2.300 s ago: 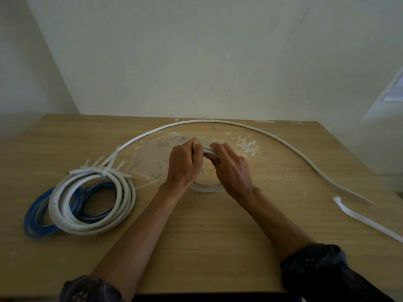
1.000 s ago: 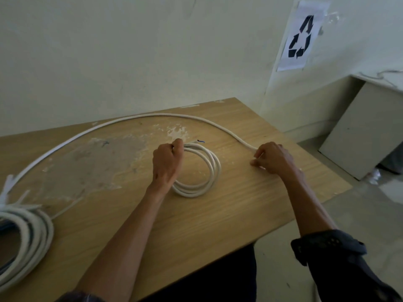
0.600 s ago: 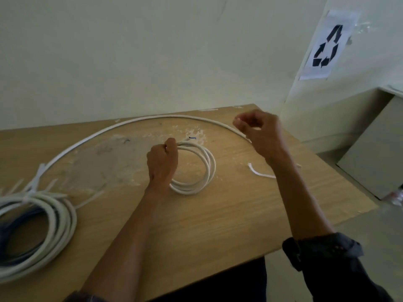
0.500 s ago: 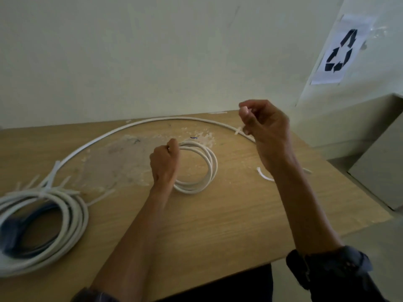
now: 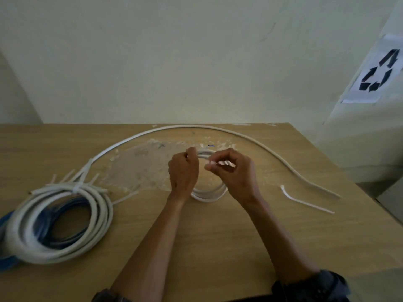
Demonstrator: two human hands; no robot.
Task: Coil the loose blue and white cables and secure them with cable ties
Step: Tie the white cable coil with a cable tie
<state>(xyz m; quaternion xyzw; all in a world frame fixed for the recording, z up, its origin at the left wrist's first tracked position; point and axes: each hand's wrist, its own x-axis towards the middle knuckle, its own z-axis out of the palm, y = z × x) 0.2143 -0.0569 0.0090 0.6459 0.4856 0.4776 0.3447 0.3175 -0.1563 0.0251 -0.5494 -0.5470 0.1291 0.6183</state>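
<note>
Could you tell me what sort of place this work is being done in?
Probably a plain workroom or utility corner, not a home: a worn wooden table with a scraped patch, bare painted walls, a recycling sign taped up, and coiled cables.

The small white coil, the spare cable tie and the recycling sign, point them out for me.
small white coil [image 5: 208, 194]: head view, on its near curve below the hands.
spare cable tie [image 5: 305, 201]: head view, mid-strap on the table.
recycling sign [image 5: 376, 71]: head view, on its arrows.
</note>
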